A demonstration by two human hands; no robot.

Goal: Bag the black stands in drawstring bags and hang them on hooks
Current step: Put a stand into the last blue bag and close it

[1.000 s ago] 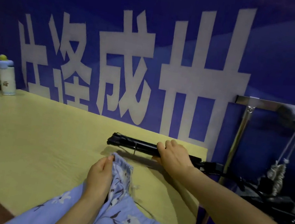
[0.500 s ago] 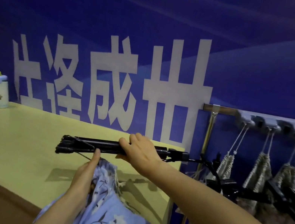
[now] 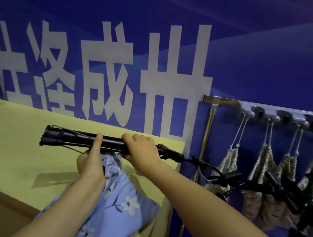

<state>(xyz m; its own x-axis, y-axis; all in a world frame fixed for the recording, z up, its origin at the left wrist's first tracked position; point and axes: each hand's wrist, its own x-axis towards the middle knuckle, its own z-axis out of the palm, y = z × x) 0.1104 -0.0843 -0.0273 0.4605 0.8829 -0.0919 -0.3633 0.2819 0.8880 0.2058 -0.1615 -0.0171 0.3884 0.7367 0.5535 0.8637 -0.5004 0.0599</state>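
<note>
**Stand [image 3: 76,138] lifted off table [image 3: 10,145], drawstring bag [image 3: 124,198] raised to meet it**

The black stand is level in the air just above the yellow table; a second ago it lay flat on the top. My right hand [image 3: 141,150] is curled round its middle, carrying it. My left hand [image 3: 92,161] bunches the mouth of the blue flowered bag just under the stand, one finger against the tube. Nothing is inside yet; I judge an end goes in next. Filled bags [image 3: 227,162] hang on the hooks [image 3: 267,115] at right.
</note>
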